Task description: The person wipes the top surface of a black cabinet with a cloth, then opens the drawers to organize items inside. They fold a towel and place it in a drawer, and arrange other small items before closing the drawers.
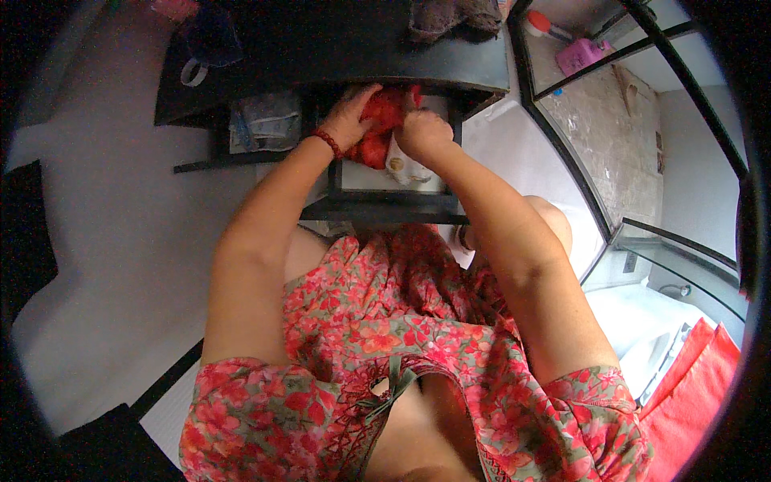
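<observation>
A black-framed drawer (388, 197) is pulled out from under a dark cabinet top (337, 54). Inside it lies a shiny red cloth bundle (374, 147), with a white patterned cloth or bag (409, 169) beside it. My left hand (349, 120), with a dark red beaded bracelet (328, 143) on the wrist, grips the left side of the red bundle between thumb and fingers. On the bundle's right, my right hand (424, 135) is curled, just above the white item. Its fingertips are hidden, so what it holds cannot be made out.
Left of the drawer, an open compartment (265, 123) contains papers or plastic packets. A white ring (194, 73) and a dark cloth heap (458, 18) are on the cabinet top. At right stand a black-framed glass partition (560, 144), a pink container (581, 57) and a red towel (692, 391).
</observation>
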{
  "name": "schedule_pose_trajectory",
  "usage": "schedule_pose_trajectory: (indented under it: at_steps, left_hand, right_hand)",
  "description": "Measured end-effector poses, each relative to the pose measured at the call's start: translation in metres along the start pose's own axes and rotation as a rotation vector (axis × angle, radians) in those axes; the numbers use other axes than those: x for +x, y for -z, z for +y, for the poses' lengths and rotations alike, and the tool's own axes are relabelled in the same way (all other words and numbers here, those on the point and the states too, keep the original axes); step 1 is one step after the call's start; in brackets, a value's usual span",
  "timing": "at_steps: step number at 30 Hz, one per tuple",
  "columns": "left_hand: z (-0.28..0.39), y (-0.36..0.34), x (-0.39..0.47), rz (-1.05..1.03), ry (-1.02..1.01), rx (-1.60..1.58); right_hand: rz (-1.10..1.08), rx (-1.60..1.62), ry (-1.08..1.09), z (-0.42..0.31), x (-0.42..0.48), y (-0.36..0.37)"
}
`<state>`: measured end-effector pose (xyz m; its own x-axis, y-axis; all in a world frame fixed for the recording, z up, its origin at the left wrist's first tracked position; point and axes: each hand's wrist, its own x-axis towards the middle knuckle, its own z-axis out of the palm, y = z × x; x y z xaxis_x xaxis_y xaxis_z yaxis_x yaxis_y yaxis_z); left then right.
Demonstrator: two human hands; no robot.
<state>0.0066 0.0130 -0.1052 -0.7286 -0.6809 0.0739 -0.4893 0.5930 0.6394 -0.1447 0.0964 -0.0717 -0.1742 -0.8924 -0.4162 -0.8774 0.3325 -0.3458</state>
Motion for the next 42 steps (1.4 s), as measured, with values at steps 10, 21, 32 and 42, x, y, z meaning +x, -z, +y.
schedule_pose_trajectory:
  at_steps: [10,21,32,42]
  left_hand:
    - [-0.030,-0.020,-0.009,-0.118,0.284,0.344]
    - [0.106,0.137,-0.012,0.199,0.375,0.129]
    - [-0.016,0.209,-0.020,0.687,0.548,0.378]
    - [-0.038,0.202,-0.018,0.726,0.370,0.525]
  right_hand:
    - [0.077,-0.382,0.244,-0.009,0.001,-0.034]
    - [0.261,0.166,0.593,-0.036,-0.013,0.035]
    - [0.717,-0.015,0.847,-0.175,0.034,0.078]
    - [0.644,-0.143,0.552,-0.196,0.079,0.069]
